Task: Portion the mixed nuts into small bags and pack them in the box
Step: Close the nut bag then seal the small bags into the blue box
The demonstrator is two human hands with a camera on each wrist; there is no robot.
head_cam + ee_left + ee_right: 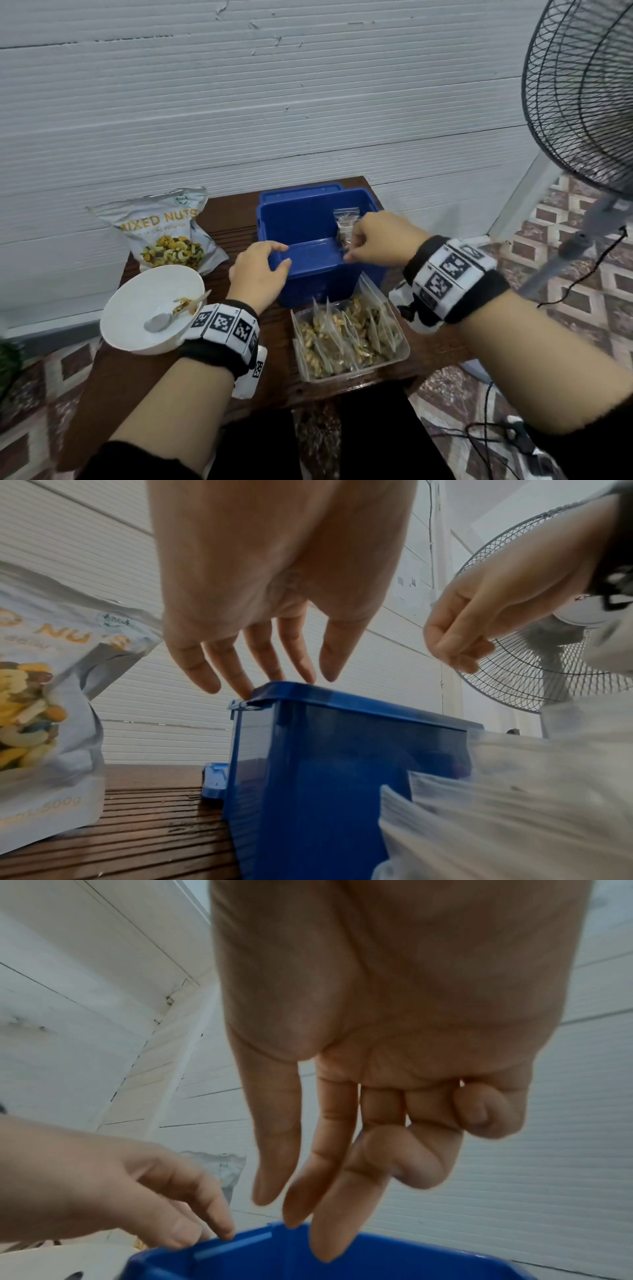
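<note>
A small clear bag of nuts point(346, 224) is pinched near its lower edge by the right hand point(380, 245) and is held upright over the open blue box point(301, 219), against the box's right inner side. In the right wrist view the thumb and first two fingers point(274, 1150) are seen reaching down toward the rim while the other two are curled; the bag itself is not visible there. The left hand point(258, 274) is laid on the near left corner of the box rim, its straight fingertips point(240, 680) touching the edge and nothing being gripped.

The box is placed at the back of a dark wooden table point(239, 219). Just in front of it a clear plastic tray point(404, 346) is packed with more filled small bags point(346, 335) standing on edge. To the left a white bowl point(137, 308) is seen, with a spoon point(159, 322) and a few nuts inside. Behind the bowl a large pouch marked MIXED NUTS point(164, 233) is propped. A standing fan point(582, 102) is seen at the right.
</note>
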